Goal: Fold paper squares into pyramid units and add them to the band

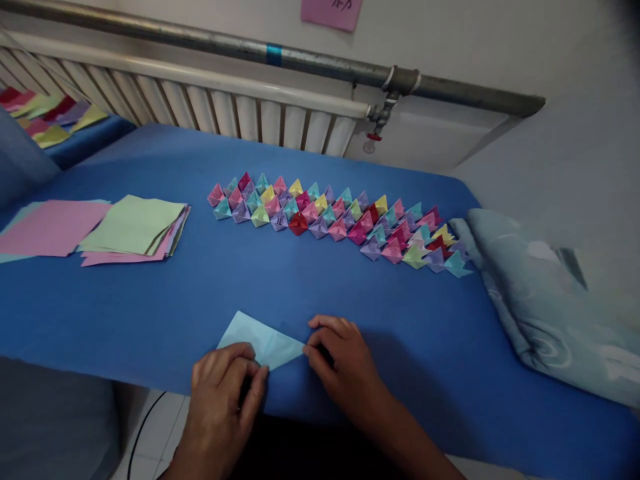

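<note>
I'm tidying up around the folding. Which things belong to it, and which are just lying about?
Likely belongs:
light blue paper between the fingers
flat sheets at left
small folded pieces in rows

Seemingly just lying about:
blanket at right
black cable

Head-worn view from above the near edge, forward and down, apparently fairly close.

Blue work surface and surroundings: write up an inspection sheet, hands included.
Surface: blue work surface, smooth-looking.
Things: light-blue folded paper; multicoloured folded-paper pieces beyond; green-topped paper stack, pink sheet at left.
Clutter: patterned blanket, folded, right end.
Hands: left hand holding the paper's near edge; right hand pinching its right tip.
Cables: black cable, lower left.
Surroundings: white radiator, metal pipe, red valve handle.
</note>
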Motion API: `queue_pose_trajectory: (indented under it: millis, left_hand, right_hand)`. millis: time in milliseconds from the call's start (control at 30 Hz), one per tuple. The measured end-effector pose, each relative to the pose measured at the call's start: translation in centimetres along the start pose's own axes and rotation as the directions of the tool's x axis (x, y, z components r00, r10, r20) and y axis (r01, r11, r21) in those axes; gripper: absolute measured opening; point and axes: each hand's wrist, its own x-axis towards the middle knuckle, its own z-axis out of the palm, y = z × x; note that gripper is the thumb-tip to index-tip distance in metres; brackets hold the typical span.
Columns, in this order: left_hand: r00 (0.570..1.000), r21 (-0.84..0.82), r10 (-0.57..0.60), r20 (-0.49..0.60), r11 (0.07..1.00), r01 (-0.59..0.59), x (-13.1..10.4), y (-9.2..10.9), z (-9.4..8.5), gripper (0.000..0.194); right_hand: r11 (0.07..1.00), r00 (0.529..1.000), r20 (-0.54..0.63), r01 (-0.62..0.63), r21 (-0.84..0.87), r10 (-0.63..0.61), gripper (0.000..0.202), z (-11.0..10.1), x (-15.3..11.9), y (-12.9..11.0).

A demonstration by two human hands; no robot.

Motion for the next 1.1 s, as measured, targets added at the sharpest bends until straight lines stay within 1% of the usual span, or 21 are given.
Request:
queue_pose_trajectory:
  millis: [133, 367, 567, 700, 800, 867, 933, 1000, 1100]
  left_hand:
    - [1.000, 0.004, -0.002, -0.009, 1.000, 0.002, 0.1, 0.1, 0.0, 0.011]
    - [1.000, -0.001, -0.018, -0.011, 1.000, 0.018, 0.2, 0.2, 0.1, 0.012]
    - [0.999, 0.000, -0.044, -0.005, 0.999, 0.044, 0.0, 0.1, 0.1, 0.015]
    - [1.000, -0.006, -0.028, 0.012, 1.000, 0.028, -0.3, -0.4, 0.1, 0.009]
    - [1.000, 0.012, 0.012, 0.024, 1.000, -0.012, -0.5, -0.8, -0.1, 0.020]
    - [0.998, 0.049, 0.049, 0.037, 0.998, -0.051, -0.5, -1.0, -0.2, 0.027]
    - [0.996, 0.128, 0.073, 0.047, 0.989, -0.079, -0.4, -0.8, -0.2, 0.035]
    - [0.994, 0.239, 0.102, 0.049, 0.965, -0.111, -0.1, -0.3, -0.2, 0.042]
    - [0.978, 0.347, 0.203, 0.041, 0.915, -0.204, 0.1, 0.9, 0.2, 0.043]
  right_hand:
    - [1.000, 0.999, -0.033, 0.024, 0.004, -0.024, 0.012, 0.1, 0.0, -0.1]
    - [1.000, 0.999, -0.033, 0.005, 0.024, -0.004, 0.013, 0.2, 0.2, -0.4]
    - [0.998, 0.999, 0.022, -0.037, 0.041, 0.036, 0.013, 0.0, 0.3, -0.1]
    - [0.996, 0.996, 0.049, -0.075, 0.043, 0.073, 0.014, -0.3, 0.5, -0.2]
    - [0.995, 0.993, 0.069, -0.094, 0.041, 0.091, 0.014, -0.5, 0.7, -0.3]
    - [0.994, 0.991, 0.084, -0.107, 0.034, 0.104, 0.014, -0.6, 0.7, -0.4]
    - [0.994, 0.991, 0.086, -0.105, 0.025, 0.103, 0.014, -0.6, 0.7, -0.3]
    - [0.996, 0.993, 0.082, -0.090, 0.009, 0.089, 0.013, -0.7, 0.7, -0.3]
    - [0.996, 0.993, 0.085, -0.072, -0.046, 0.076, 0.014, -0.7, 0.6, -0.5]
